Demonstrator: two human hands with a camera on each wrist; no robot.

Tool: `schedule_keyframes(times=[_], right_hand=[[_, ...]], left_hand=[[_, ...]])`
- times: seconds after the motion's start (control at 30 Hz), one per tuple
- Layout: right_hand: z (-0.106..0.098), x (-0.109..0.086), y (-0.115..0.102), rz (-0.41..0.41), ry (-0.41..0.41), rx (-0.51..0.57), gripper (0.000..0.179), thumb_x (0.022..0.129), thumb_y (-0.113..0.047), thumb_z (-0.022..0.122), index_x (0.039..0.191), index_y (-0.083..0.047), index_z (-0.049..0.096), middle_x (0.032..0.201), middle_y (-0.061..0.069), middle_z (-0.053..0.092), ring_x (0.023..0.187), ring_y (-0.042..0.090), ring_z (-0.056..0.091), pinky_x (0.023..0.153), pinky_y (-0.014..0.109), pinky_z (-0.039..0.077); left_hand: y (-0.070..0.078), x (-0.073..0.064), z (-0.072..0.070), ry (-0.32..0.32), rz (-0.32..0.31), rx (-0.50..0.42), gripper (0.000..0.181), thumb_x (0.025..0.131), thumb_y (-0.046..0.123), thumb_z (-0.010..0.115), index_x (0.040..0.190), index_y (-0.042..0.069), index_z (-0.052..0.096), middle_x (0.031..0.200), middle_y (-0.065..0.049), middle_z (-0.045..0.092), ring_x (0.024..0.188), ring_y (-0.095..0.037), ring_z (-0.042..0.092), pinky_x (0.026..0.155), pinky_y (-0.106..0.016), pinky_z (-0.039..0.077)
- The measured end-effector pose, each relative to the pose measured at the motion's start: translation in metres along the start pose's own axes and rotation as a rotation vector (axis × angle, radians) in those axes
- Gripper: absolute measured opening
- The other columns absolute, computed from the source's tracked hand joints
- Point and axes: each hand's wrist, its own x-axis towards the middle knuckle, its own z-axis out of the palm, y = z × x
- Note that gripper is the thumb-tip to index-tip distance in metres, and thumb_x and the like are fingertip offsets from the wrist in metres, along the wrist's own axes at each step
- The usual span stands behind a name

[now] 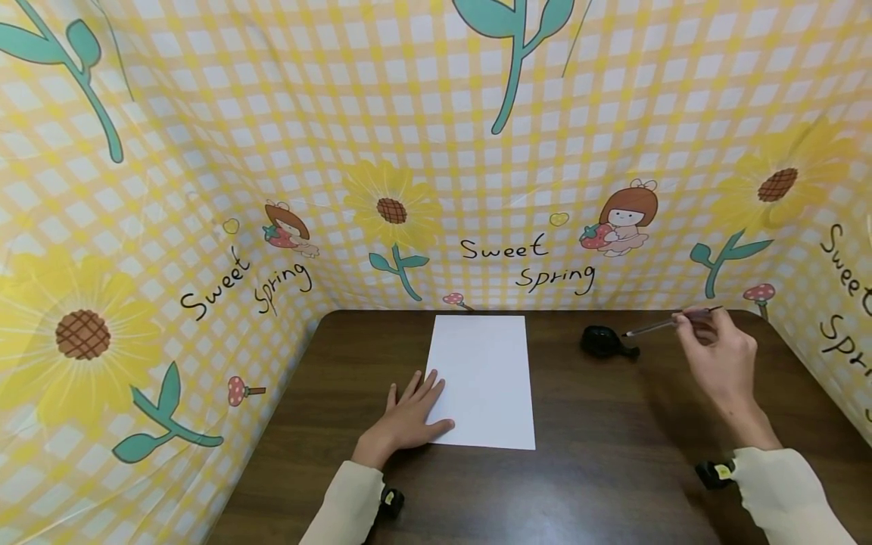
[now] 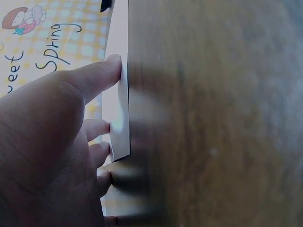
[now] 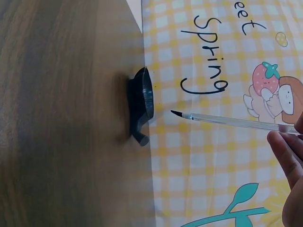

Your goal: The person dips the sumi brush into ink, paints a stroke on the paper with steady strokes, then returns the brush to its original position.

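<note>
My left hand (image 1: 406, 420) rests with fingers spread on the lower left edge of a white sheet of paper (image 1: 487, 378). In the left wrist view its thumb and some fingertips touch the sheet (image 2: 116, 104). My right hand (image 1: 725, 356) pinches a thin brush with a clear handle (image 3: 236, 121), raised above the table. The brush's dark, pointed tip is near a small black dish with a short handle (image 1: 601, 342). In the right wrist view the tip is apart from the dish (image 3: 142, 97); what the dish contains cannot be made out.
A dark wooden table (image 1: 599, 484) bears the paper and dish. Yellow checkered cloth (image 1: 436, 136) with printed flowers and lettering stands around its back and sides. Black bands with small devices (image 1: 715, 474) sit at both wrists.
</note>
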Motion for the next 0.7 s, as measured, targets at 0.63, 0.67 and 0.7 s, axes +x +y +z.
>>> schedule_keyframes(times=[0.63, 0.67, 0.7], right_hand=[[0.009, 0.01, -0.026, -0.097, 0.047, 0.053, 0.014, 0.093, 0.008, 0.074, 0.106, 0.011, 0.072, 0.093, 0.028, 0.077, 0.089, -0.029, 0.06, 0.081, -0.004, 0.045], [0.01, 0.011, -0.027, -0.1, 0.048, 0.053, 0.014, 0.093, 0.008, 0.074, 0.106, 0.011, 0.072, 0.092, 0.028, 0.077, 0.089, -0.029, 0.06, 0.081, -0.004, 0.045], [0.011, 0.011, -0.028, -0.104, 0.049, 0.054, 0.014, 0.093, 0.008, 0.074, 0.106, 0.011, 0.072, 0.092, 0.028, 0.077, 0.089, -0.029, 0.06, 0.081, -0.004, 0.045]], left_hand=[[-0.002, 0.002, 0.001, 0.007, -0.004, -0.012, 0.085, 0.103, 0.059, 0.06, 0.17, 0.017, 0.029, 0.181, -0.005, 0.013, 0.168, -0.036, 0.004, 0.126, -0.077, -0.002], [-0.002, 0.002, 0.002, 0.007, -0.005, -0.012, 0.085, 0.103, 0.059, 0.06, 0.17, 0.017, 0.029, 0.181, -0.005, 0.013, 0.168, -0.036, 0.004, 0.126, -0.077, -0.002], [-0.002, 0.002, 0.002, 0.007, -0.005, -0.012, 0.085, 0.103, 0.059, 0.06, 0.17, 0.017, 0.029, 0.181, -0.005, 0.013, 0.168, -0.036, 0.004, 0.126, -0.077, -0.002]])
